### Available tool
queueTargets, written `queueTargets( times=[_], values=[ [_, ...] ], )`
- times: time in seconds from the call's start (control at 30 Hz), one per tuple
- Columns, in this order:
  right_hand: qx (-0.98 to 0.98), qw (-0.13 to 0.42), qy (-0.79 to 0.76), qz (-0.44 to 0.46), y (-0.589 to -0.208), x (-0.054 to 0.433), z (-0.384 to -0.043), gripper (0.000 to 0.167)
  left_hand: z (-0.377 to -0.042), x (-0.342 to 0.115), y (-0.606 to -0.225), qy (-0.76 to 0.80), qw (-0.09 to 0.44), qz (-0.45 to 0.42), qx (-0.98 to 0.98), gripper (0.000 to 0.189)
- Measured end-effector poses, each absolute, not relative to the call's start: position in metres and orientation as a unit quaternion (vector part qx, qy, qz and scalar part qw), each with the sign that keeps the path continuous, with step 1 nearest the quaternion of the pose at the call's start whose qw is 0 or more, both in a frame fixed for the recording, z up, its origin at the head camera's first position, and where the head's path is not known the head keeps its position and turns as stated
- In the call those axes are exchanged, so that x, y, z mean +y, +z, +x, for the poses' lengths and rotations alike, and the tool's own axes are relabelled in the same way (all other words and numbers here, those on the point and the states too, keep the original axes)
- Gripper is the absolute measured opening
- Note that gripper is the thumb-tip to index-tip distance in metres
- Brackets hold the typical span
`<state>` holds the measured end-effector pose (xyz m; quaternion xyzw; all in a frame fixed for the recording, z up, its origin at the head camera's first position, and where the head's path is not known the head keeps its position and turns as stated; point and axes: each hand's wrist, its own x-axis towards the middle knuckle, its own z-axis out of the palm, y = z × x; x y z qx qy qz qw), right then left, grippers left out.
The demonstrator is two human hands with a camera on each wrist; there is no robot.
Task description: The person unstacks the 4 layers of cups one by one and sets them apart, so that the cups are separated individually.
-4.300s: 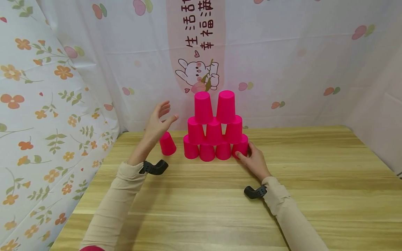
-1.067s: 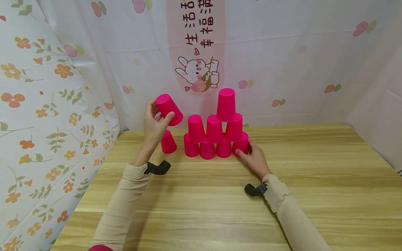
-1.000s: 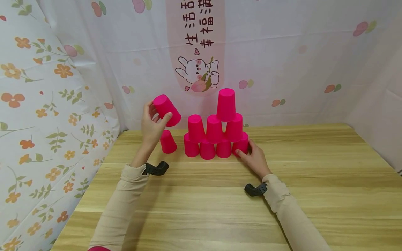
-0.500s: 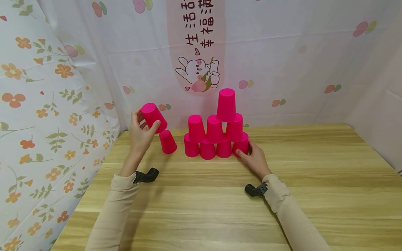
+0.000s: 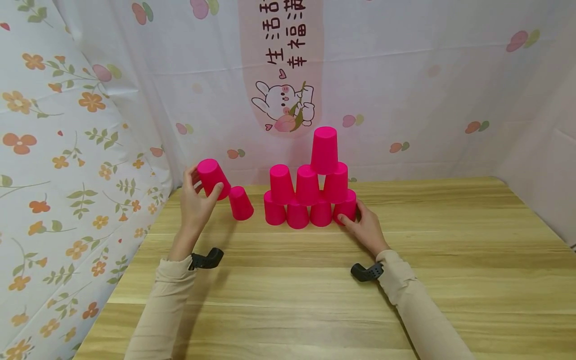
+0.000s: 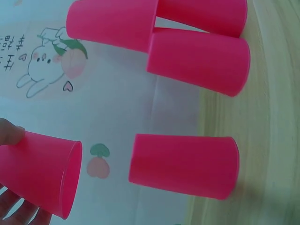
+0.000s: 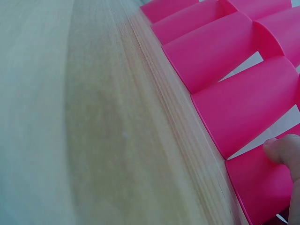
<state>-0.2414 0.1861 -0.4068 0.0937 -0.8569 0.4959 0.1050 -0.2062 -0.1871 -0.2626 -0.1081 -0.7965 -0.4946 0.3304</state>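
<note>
My left hand (image 5: 193, 212) holds a pink cup (image 5: 213, 177) upside down and tilted, thumb on its near side and fingers behind. In the left wrist view its open rim faces a lone upside-down cup (image 6: 185, 166) standing on the table. The held cup is up and to the left of that lone cup. My right hand (image 5: 365, 230) grips the rightmost bottom cup (image 5: 344, 207) of a stack, thumb in front, other fingers mostly hidden. Above a bottom row of several cups stand three middle cups, with one top cup (image 5: 325, 150) at the right.
The wooden table (image 5: 288, 290) reaches back to a white patterned curtain (image 5: 427, 100) close behind the stack. A floral curtain (image 5: 67, 150) hangs along the left side. A gap separates the lone cup from the stack.
Empty at first, my left hand took the left cup off the top tier and carried it left, then lower, beside the lone cup. My right hand keeps its grip in the same place.
</note>
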Motion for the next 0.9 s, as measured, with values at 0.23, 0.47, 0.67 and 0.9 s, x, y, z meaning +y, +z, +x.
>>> queueTargets(
  times=[0.23, 0.47, 0.67, 0.9],
  values=[
    [-0.856, 0.107, 0.497, 0.092, -0.407, 0.186, -0.243, 0.059, -0.205, -0.193, -0.270, -0.492, 0.325, -0.077, -0.804, 0.055],
    [-0.857, 0.106, 0.495, 0.092, -0.406, 0.186, -0.242, 0.059, -0.212, -0.203, -0.287, -0.494, 0.331, -0.064, -0.801, 0.053],
    [-0.858, 0.107, 0.492, 0.096, -0.407, 0.187, -0.242, 0.061, -0.232, -0.223, -0.318, -0.499, 0.329, -0.050, -0.800, 0.056],
    [-0.862, 0.115, 0.485, 0.098, -0.408, 0.186, -0.242, 0.060, -0.236, -0.231, -0.337, -0.491, 0.326, -0.018, -0.808, 0.055]
  ],
)
